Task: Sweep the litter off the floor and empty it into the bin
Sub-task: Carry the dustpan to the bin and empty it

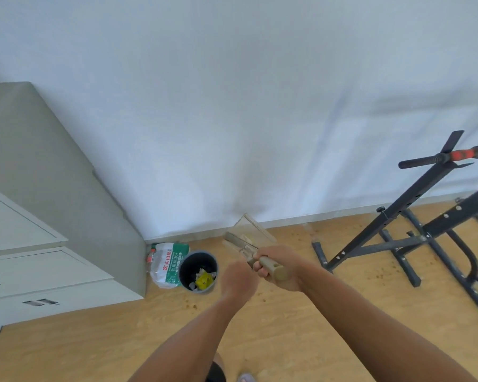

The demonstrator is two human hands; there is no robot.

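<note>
At your far left stands a grey cabinet (53, 188). A plastic bag (166, 264) leans in the corner, touching the dark bin (198, 272), which holds crumpled litter, one piece yellow. Your left hand (238, 282) hangs in the air, fingers curled under; what it grips, you cannot tell. Your right hand (276, 270) wraps its fingers around the beige handle of the clear dustpan (249, 234), raised just right of the bin. Crumbs (381, 274) dot the wooden floor (94, 346) near the black rack (425, 230).

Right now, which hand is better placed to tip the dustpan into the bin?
Right. The right hand already grips the dustpan by its handle, raised just right of the bin. The left hand holds nothing visible.
</note>
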